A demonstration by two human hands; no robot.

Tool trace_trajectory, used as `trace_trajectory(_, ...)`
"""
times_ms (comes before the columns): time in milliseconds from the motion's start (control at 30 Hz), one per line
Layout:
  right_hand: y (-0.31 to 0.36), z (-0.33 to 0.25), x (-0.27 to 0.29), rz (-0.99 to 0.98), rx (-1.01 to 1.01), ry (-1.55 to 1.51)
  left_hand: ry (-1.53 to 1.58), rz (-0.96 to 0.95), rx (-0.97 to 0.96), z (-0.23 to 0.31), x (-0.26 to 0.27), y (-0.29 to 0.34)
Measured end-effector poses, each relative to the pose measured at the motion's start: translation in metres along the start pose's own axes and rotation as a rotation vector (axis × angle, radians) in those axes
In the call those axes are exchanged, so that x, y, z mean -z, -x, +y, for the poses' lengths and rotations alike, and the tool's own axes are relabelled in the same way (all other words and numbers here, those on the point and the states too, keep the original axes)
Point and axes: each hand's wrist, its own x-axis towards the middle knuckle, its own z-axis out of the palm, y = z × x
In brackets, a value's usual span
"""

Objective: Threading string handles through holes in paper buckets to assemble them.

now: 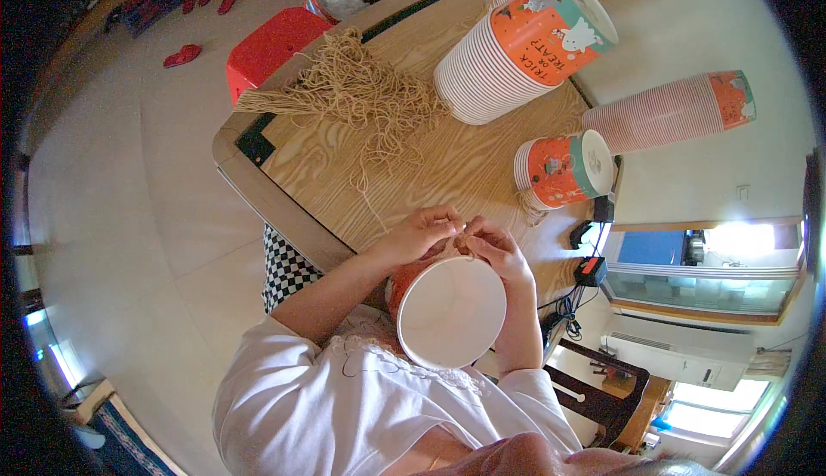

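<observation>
A paper bucket [453, 314] with a white inside and an orange outside is tilted against my chest, its mouth facing up toward me. My left hand [422, 233] is closed in a pinch beside the bucket's far side. Close by, my right hand [499, 252] also pinches, its fingertips almost meeting those of the left. Light tan cord shows between the fingers; its exact path there is too small to make out. From the hands a strand runs up to a loose heap of tan cord [366, 89] on the wooden table [318, 188].
A tall stack of paper buckets [516, 54] and a shorter stack [564, 170] stand on the table's right side. Another long stack [680, 106] lies beyond them. A red stool [275, 50] is past the left edge. Black cables and adapters [589, 271] sit at right.
</observation>
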Motion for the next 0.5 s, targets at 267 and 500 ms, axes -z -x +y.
trace_trajectory(267, -0.0016, -0.0066, -0.0060, 0.082, -0.002, 0.259, -0.567, 0.107, -0.210, 0.0060, -0.0072, 0.0025)
trace_trajectory(500, -0.0027, -0.0041, -0.0027, 0.057, 0.015, 0.329, -0.610, 0.193, -0.272, 0.0061, -0.0113, 0.0072)
